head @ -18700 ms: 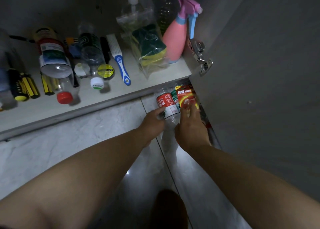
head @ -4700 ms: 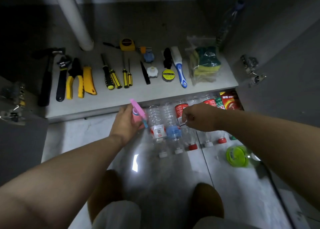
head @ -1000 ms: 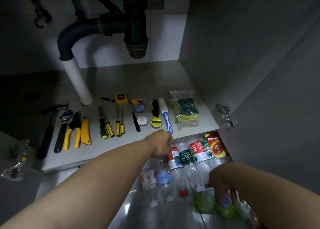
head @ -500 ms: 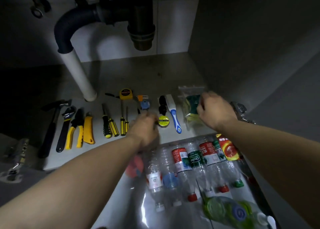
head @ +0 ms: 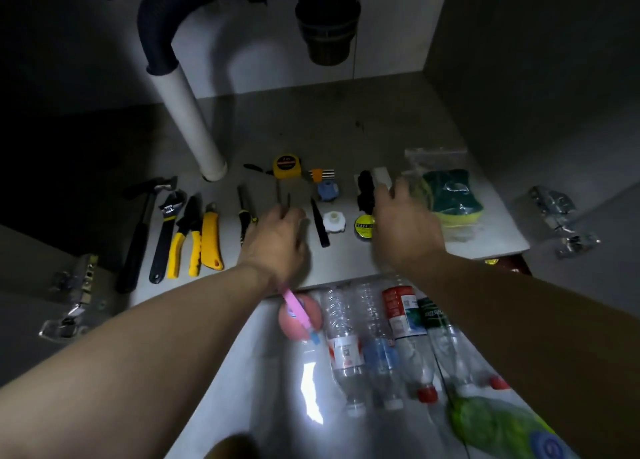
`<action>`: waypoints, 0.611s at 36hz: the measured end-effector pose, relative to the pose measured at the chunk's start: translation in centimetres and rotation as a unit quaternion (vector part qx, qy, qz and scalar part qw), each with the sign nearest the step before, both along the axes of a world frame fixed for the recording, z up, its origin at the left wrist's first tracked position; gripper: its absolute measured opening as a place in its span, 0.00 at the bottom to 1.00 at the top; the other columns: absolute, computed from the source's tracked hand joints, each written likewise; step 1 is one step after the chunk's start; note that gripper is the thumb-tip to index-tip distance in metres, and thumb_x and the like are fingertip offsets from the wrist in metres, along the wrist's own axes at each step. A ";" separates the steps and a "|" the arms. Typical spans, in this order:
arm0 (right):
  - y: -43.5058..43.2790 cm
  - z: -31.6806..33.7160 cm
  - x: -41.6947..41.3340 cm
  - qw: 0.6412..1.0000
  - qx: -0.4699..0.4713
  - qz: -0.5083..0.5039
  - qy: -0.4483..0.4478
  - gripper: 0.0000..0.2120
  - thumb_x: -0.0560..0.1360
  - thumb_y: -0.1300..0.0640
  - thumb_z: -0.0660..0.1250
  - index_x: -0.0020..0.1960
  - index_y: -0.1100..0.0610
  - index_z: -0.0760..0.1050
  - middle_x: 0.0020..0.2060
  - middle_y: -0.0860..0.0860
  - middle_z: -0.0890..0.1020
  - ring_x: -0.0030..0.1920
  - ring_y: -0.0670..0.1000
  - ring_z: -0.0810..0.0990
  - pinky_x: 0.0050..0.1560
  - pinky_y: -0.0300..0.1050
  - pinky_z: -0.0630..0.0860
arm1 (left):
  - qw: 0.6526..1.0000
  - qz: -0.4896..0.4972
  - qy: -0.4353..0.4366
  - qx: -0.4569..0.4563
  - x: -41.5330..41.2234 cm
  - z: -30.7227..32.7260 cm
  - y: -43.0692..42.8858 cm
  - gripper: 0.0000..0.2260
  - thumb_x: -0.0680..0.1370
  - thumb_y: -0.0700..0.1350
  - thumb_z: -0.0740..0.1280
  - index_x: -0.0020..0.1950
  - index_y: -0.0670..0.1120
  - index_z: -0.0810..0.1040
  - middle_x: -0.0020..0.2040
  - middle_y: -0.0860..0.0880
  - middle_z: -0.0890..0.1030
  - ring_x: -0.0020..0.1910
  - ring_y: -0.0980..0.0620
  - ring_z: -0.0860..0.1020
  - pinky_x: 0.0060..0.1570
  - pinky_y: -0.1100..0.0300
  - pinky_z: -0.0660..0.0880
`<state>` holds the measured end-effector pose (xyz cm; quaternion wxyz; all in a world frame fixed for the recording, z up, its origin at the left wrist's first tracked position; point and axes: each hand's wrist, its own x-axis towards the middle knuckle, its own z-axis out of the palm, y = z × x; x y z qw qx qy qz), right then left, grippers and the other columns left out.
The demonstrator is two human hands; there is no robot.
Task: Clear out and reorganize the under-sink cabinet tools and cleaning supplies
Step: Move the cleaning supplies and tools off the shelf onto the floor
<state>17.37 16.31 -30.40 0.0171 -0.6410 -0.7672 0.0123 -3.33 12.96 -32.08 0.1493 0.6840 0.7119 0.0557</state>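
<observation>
Back wall: pale tiles (head: 270, 60), lost in shadow at the left.
Plumbing: a black drain (head: 325, 25) hangs overhead; a black bend (head: 156, 25) joins a white pipe (head: 187, 119) that slants down to the cabinet base (head: 311, 126).
Side: a grey side panel (head: 519, 60) on the right.
Hinges: a metal hinge on each side, left (head: 72, 295) and right (head: 561, 219).
Floor: glossy pale floor tiles (head: 242, 372) with a bright white glare (head: 311, 389).

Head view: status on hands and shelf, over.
Left hand over screwdrivers, grip unclear. Right hand open over brush. Tools in a row on shelf; bottles on floor below.
</observation>
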 end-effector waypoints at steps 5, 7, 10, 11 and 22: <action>3.0 1.8 3.3 0.978 0.143 -0.151 0.031 0.28 0.73 0.48 0.66 0.68 0.61 0.68 0.63 0.63 0.71 0.63 0.63 0.70 0.57 0.57 0.70 | 0.999 -0.019 -0.045 0.023 3.4 0.6 1.3 0.19 0.78 0.47 0.65 0.70 0.49 0.72 0.65 0.42 0.73 0.65 0.39 0.72 0.63 0.46 0.71; 4.4 2.3 5.2 0.957 0.086 -0.258 0.102 0.30 0.73 0.45 0.65 0.69 0.62 0.65 0.65 0.62 0.69 0.66 0.63 0.68 0.61 0.59 0.68 | 0.996 -0.021 -0.075 0.039 4.8 0.8 1.5 0.19 0.79 0.46 0.65 0.70 0.49 0.72 0.65 0.43 0.73 0.66 0.40 0.72 0.63 0.46 0.71; 5.8 1.8 8.6 0.902 -0.084 -0.356 0.228 0.34 0.73 0.43 0.67 0.70 0.63 0.65 0.67 0.62 0.71 0.67 0.64 0.71 0.66 0.59 0.71 | 0.993 -0.026 -0.101 0.052 6.3 1.0 1.7 0.17 0.79 0.44 0.63 0.68 0.47 0.73 0.65 0.43 0.73 0.66 0.41 0.72 0.64 0.45 0.71; 5.7 1.6 9.4 0.879 -0.143 -0.362 0.277 0.33 0.73 0.43 0.69 0.69 0.62 0.68 0.64 0.61 0.75 0.63 0.63 0.75 0.64 0.59 0.74 | 0.992 -0.029 -0.109 0.053 6.7 1.0 1.8 0.17 0.79 0.44 0.64 0.68 0.47 0.73 0.65 0.43 0.73 0.66 0.41 0.72 0.64 0.45 0.71; 2.9 -0.4 11.0 0.727 -0.289 -0.352 0.514 0.19 0.71 0.53 0.77 0.56 0.60 0.76 0.42 0.57 0.86 0.31 0.52 0.85 0.29 0.42 0.79 | 0.984 -0.041 -0.167 0.049 8.8 0.7 0.9 0.16 0.78 0.41 0.66 0.66 0.49 0.74 0.65 0.46 0.73 0.66 0.45 0.71 0.65 0.48 0.71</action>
